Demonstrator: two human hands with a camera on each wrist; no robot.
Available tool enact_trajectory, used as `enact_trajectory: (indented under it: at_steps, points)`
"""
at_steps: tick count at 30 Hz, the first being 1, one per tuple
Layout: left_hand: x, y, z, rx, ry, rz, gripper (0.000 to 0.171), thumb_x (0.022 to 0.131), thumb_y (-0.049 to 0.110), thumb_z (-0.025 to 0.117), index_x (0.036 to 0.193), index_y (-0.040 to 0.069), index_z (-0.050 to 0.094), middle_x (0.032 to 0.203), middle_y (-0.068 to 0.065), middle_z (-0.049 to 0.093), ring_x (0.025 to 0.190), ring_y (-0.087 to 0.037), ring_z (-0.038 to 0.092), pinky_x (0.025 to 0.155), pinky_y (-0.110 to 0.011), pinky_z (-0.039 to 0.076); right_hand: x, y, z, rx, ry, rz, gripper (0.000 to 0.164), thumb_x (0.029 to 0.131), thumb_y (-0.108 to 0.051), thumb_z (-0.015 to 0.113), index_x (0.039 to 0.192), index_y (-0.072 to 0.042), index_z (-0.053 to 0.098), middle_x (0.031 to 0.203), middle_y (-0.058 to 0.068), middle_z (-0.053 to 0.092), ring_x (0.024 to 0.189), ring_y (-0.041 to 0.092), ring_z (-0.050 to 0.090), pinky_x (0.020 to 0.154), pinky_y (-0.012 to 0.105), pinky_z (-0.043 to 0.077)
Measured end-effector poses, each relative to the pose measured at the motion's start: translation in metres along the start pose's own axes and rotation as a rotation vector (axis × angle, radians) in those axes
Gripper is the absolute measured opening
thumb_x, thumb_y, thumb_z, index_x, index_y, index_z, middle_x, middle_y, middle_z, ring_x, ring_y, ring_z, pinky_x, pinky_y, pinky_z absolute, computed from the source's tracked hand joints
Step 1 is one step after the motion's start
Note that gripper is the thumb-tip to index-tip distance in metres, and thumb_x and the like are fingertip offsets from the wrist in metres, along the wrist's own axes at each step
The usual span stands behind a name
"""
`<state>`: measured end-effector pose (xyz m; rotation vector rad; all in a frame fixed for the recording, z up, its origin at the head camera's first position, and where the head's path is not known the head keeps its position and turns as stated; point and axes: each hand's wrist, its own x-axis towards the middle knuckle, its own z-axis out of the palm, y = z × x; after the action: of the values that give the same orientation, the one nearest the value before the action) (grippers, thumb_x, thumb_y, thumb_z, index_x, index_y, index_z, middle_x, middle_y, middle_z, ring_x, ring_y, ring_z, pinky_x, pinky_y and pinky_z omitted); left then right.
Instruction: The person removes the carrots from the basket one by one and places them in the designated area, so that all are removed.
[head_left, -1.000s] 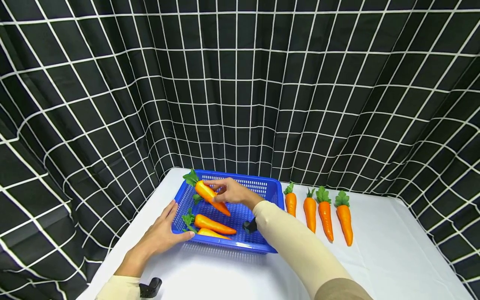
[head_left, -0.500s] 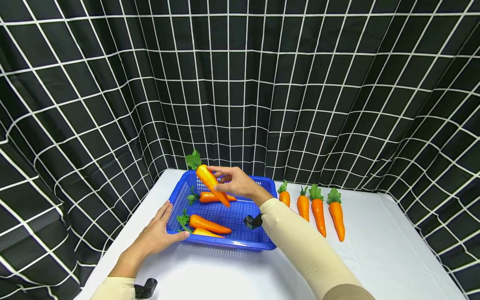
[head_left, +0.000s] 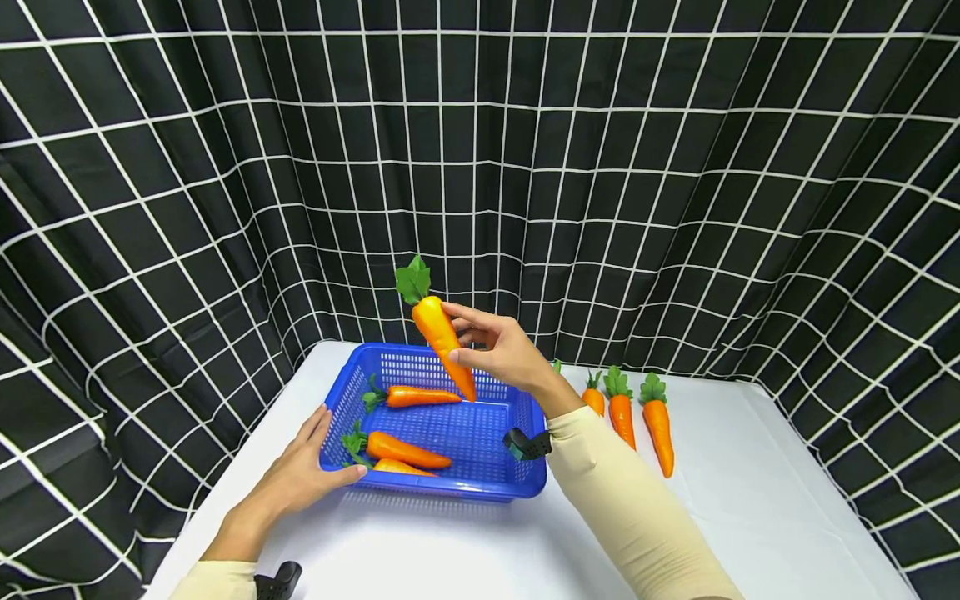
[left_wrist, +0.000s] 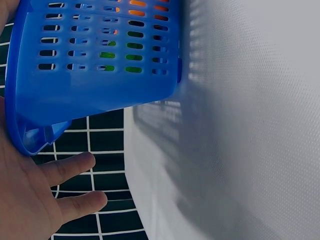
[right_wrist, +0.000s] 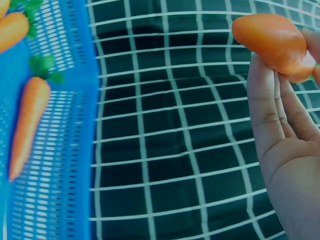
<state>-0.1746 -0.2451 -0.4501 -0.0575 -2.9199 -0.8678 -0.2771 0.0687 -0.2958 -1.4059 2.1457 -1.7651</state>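
You have one carrot (head_left: 441,332) in your right hand (head_left: 501,348). Below that grip is one blue basket (head_left: 472,490) with three carrots (head_left: 423,397) in it. To the grip's right you can count three table carrots (head_left: 658,433) plus one leafy top (head_left: 557,365), the rest hidden. You wear two black wrist devices (head_left: 527,445), one behind each hand.

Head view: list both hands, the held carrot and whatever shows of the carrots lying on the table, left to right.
Left hand, held carrot, right hand, green leaf tip, partly hidden carrot, red-orange carrot, rightmost carrot.
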Motion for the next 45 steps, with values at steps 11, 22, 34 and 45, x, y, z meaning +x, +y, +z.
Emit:
enact_trajectory:
  at_steps: [11,22,34,45]
  points:
    - [-0.001,0.002,0.004,-0.015,-0.007,0.005,0.113,0.077,0.06,0.072,0.15,-0.007,0.018,0.157,-0.02,0.01,0.136,-0.05,0.02,0.103,-0.065,0.024,-0.03,-0.012,-0.022,0.006,0.101,-0.08,0.066,0.083,0.016,0.065,0.143,0.0,0.044,0.119,0.02,0.058,0.096,0.035,0.061,0.079,0.041,0.055]
    - [0.0,0.004,0.003,-0.015,-0.013,0.011,0.113,0.078,0.059,0.071,0.15,-0.007,0.017,0.157,-0.022,0.009,0.136,-0.052,0.019,0.103,-0.067,0.023,-0.064,-0.033,-0.039,-0.003,0.223,-0.204,0.063,0.085,0.0,0.072,0.142,0.001,0.046,0.117,0.02,0.059,0.094,0.031,0.062,0.074,0.039,0.057]
    - [-0.001,0.001,-0.001,-0.018,-0.012,0.026,0.113,0.078,0.059,0.071,0.151,-0.006,0.014,0.158,-0.02,0.007,0.136,-0.051,0.018,0.102,-0.068,0.021,-0.098,-0.044,-0.047,0.001,0.378,-0.258,0.062,0.084,0.003,0.071,0.141,0.004,0.046,0.114,0.021,0.059,0.096,0.028,0.062,0.075,0.035,0.057]
    - [-0.001,0.003,-0.002,-0.031,-0.027,0.022,0.114,0.078,0.058,0.072,0.151,-0.007,0.013,0.157,-0.023,0.006,0.136,-0.052,0.015,0.103,-0.068,0.019,-0.13,-0.052,-0.049,-0.036,0.49,-0.276,0.069,0.077,0.024,0.059,0.141,0.006,0.043,0.112,0.025,0.056,0.097,0.029,0.062,0.081,0.035,0.054]
